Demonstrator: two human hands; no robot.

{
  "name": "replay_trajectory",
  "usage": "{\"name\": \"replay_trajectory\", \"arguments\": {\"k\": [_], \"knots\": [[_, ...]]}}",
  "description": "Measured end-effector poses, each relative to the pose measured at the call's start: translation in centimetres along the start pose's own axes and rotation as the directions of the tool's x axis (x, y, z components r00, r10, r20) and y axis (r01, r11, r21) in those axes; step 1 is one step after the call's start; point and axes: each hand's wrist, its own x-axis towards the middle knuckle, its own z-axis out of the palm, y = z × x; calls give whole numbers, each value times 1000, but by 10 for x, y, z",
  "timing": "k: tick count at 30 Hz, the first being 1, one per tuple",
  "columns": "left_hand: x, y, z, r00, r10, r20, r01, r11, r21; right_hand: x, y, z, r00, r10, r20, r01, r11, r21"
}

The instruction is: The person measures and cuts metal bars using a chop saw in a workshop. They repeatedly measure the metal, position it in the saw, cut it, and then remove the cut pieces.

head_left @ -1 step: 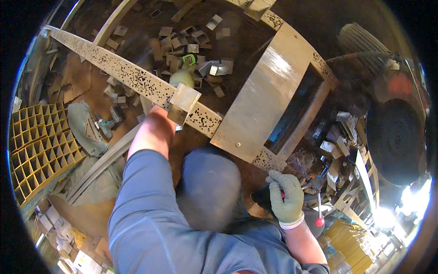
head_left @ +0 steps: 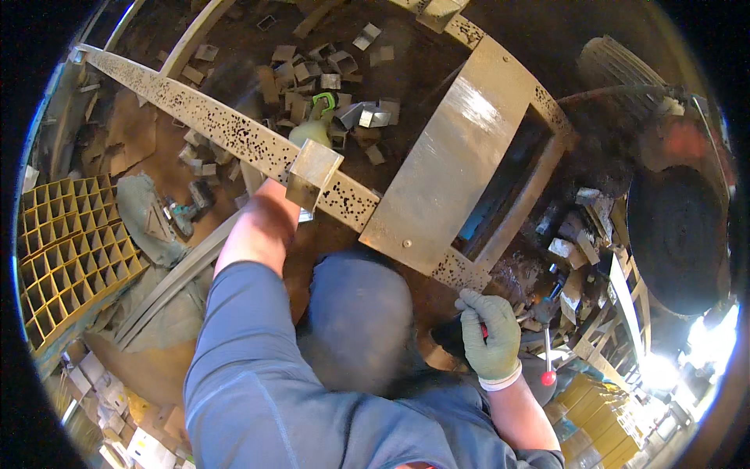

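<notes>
Reaching under a pale, dark-speckled metal beam (head_left: 242, 144), the left hand (head_left: 308, 133) showed only in part at eleven o'clock, in a light glove, just past a short square metal block (head_left: 315, 166) on the beam. A bright green loop (head_left: 332, 100) stood at that hand; how far its fingers were open, and whether they gripped the loop, could not be told.

The beam ran from ten o'clock toward the middle, meeting a smooth metal panel (head_left: 441, 168) between one and two o'clock. Between four and five o'clock, the gloved right hand (head_left: 494, 340) had its fingers curled in, their tips near the frame's lower corner; a small red piece (head_left: 484, 333) showed by them, its hold unclear.

Metal offcuts (head_left: 330, 81) lay scattered between eleven and twelve o'clock, and a yellow grid (head_left: 70, 246) stood at nine.
</notes>
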Motion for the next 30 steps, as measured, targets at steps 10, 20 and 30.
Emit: {"name": "replay_trajectory", "arguments": {"k": [10, 20, 30], "knots": [[-264, 21, -57, 904, -65, -422, -150, 877, -456, -31, -9, -30, 976, -220, 4, 219, 972, 90], [-343, 181, -207, 742, 99, -664, -568, 618, -543, -136, 7, -135, 784, 160, -599, 163, 879, 448], [-325, 527, -226, 195, 940, -281, -980, 181, -77, -150, 184, -207, 538, 765, -354, 404, 135, 905]]}}
